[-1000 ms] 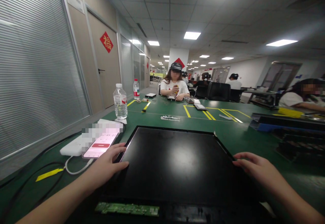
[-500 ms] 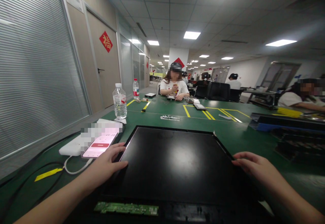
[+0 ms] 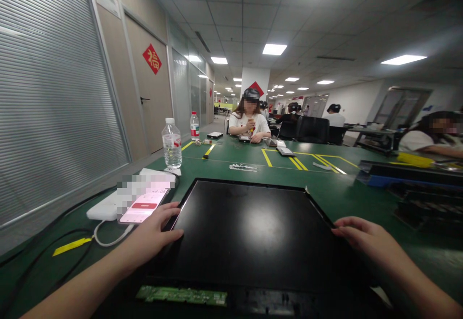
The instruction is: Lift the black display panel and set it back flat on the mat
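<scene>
A black LCD screen panel [image 3: 249, 232] lies face up in front of me, its dark frame around a glossy surface that reflects a ceiling light. A green circuit board [image 3: 183, 296] runs along its near edge on the left. My left hand [image 3: 162, 225] grips the panel's left edge, thumb on top and fingers along the side. At the opposite edge, my right hand [image 3: 356, 232] holds on with thumb and fingers pinched together. The undersides of both grips are hidden.
A lit phone [image 3: 146, 203] and a white box-shaped device [image 3: 103, 208] with a cable lie left. Behind them stands a water bottle [image 3: 171, 143]. Stacked black frames [image 3: 415, 177] occupy the right side of the green table [image 3: 224, 165]. A person [image 3: 249, 119] sits across.
Both hands keep their hold on the panel's edges, and the panel stays in place. The whole view has shifted very slightly.
</scene>
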Demonstrator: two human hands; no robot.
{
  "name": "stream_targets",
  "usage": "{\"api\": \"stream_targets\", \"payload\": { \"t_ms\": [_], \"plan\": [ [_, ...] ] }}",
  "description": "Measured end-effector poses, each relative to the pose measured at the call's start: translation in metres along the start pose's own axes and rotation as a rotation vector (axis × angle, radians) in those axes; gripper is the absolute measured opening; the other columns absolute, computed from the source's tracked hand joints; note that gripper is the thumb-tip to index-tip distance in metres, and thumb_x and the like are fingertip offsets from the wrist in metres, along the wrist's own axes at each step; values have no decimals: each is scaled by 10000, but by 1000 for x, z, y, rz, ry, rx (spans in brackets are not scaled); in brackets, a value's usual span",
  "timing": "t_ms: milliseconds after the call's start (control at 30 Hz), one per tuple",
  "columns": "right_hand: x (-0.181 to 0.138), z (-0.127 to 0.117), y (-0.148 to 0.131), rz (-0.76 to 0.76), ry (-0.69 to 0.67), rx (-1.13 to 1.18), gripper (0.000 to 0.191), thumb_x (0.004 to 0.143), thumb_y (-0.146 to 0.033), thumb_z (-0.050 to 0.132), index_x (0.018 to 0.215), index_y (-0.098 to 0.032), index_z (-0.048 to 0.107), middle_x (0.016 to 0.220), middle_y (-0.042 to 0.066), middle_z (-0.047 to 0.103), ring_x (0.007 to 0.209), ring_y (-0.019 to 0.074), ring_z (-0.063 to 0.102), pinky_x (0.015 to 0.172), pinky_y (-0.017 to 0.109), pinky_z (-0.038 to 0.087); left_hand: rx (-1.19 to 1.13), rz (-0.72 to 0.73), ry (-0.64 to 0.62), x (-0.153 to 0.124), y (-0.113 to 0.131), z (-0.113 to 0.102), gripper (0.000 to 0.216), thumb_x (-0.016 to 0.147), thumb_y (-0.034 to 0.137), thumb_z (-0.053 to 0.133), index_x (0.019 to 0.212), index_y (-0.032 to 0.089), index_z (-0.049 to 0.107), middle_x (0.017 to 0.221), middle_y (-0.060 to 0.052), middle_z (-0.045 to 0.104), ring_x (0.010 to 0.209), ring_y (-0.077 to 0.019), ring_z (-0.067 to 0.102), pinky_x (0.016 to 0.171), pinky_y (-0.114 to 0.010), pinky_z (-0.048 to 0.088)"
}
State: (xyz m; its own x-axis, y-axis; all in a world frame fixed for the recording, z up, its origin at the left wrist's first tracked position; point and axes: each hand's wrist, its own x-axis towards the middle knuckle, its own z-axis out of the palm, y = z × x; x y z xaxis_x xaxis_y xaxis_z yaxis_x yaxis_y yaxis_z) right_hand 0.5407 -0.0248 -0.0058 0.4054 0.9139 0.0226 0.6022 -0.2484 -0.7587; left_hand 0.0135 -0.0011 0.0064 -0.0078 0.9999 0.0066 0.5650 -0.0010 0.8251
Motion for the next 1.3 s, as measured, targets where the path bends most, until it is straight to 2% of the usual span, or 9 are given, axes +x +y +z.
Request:
{"api": "stream_targets", "payload": {
  "t_ms": [200, 333, 400, 500, 600, 700, 933, 1100, 1300],
  "plan": [
    [-1, 1, -1, -12, 11, -55, 373, 612, -541, 626, 804, -245, 747, 709, 74, 729, 599, 260, 618, 557, 373, 438, 71, 16, -17, 0, 2, 0, 790, 629, 514, 682, 1271, 53, 693, 1610, -283, 477, 1491, -440, 455, 1235, -536, 360],
    [-4, 1, -6, -1, 27, -99, 425, 595, -570, 578, 814, -251, 754, 792, 75, 766, 662, 278, 641, 622, 397, 445, 139, 72, -31, -2, 0, -1, 840, 728, 487, 682, 1441, 58, 569, 1558, -269, 547, 1446, -426, 511, 1239, -558, 331],
    [-5, 0, -8, 10, 34, -115, 447, 589, -581, 564, 826, -255, 755, 803, 69, 771, 681, 284, 647, 643, 404, 446, 177, 119, -44, -3, -2, -4, 836, 753, 489, 713, 1469, 89, 555, 1571, -252, 539, 1455, -420, 495, 1247, -554, 311],
    [-7, 0, -11, 28, 37, -130, 470, 571, -602, 549, 822, -256, 745, 801, 68, 773, 700, 297, 658, 640, 408, 435, 254, 218, -84, -5, -4, -10, 718, 767, 506, 752, 1410, 204, 651, 1620, -185, 505, 1498, -408, 441, 1261, -551, 282],
    [-9, 1, -15, 32, 31, -142, 481, 555, -610, 545, 813, -256, 743, 803, 71, 775, 734, 311, 670, 676, 418, 444, 319, 312, -178, -9, -9, -17, 623, 788, 472, 780, 1388, 334, 684, 1605, -107, 545, 1474, -380, 488, 1246, -542, 328],
    [-10, 1, -18, 27, 41, -154, 478, 541, -611, 542, 797, -261, 744, 795, 73, 771, 790, 329, 682, 722, 429, 449, 318, 335, -231, -13, -12, -23, 662, 719, 379, 851, 1361, 409, 696, 1581, -53, 586, 1449, -382, 524, 1231, -550, 360],
    [-8, 1, -15, 36, 23, -151, 511, 525, -626, 516, 818, -272, 738, 847, 64, 785, 823, 330, 685, 768, 439, 457, 434, 342, -458, -16, -7, -32, 847, 665, 244, 871, 1442, 444, 598, 1675, -2, 468, 1524, -355, 426, 1262, -541, 298],
    [-6, 1, -11, 29, 25, -169, 491, 537, -618, 518, 811, -278, 742, 844, 52, 782, 798, 312, 675, 766, 431, 449, 433, 354, -456, -15, -2, -32, 825, 678, 205, 856, 1417, 480, 614, 1669, 17, 478, 1530, -353, 419, 1265, -552, 286],
    [-8, 2, -14, 12, 37, -184, 470, 540, -608, 520, 779, -275, 751, 810, 59, 778, 779, 310, 678, 731, 416, 455, 385, 390, -451, -18, 4, -28, 716, 681, 163, 832, 1319, 460, 699, 1580, 13, 582, 1461, -332, 519, 1234, -510, 360]
  ]
}}
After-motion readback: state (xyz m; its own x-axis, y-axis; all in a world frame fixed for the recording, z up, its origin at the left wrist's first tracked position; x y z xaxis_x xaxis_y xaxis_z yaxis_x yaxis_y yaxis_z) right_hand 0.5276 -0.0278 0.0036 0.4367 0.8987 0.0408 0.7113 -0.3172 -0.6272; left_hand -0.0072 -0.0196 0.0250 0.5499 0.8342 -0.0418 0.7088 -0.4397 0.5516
